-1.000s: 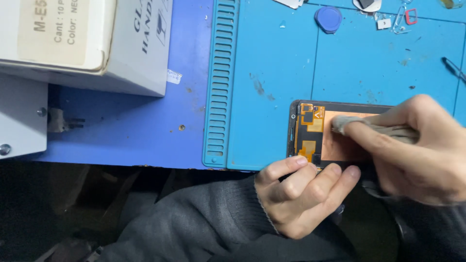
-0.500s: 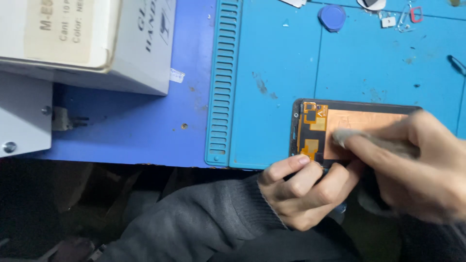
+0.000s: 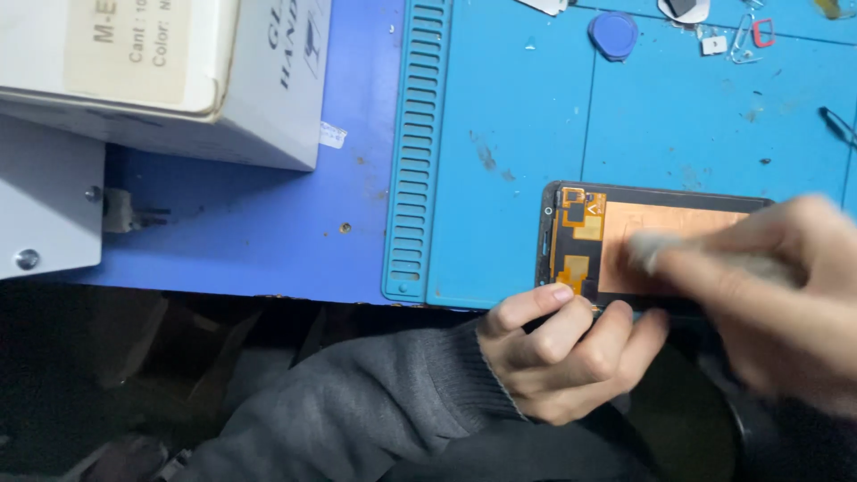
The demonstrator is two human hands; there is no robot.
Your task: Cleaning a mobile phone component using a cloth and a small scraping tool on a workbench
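A phone screen panel (image 3: 625,234) lies back-side up on the blue work mat (image 3: 509,134), showing a copper sheet and orange flex circuits. My left hand (image 3: 562,353) pinches the panel's near left corner at the mat's front edge. My right hand (image 3: 777,303), blurred by motion, presses a small pale wad, perhaps cloth or tissue (image 3: 652,252), onto the copper sheet. The panel's right end is hidden under my right hand.
White cardboard boxes (image 3: 161,71) and a grey metal bracket (image 3: 45,214) stand at the left on the darker blue table. A round blue pick (image 3: 613,34), small parts (image 3: 732,40) and a black tool tip (image 3: 835,125) lie along the mat's far side.
My right hand has slid the wad across the copper sheet, from near the flex circuits toward the right and back. My left hand keeps its pinch on the corner.
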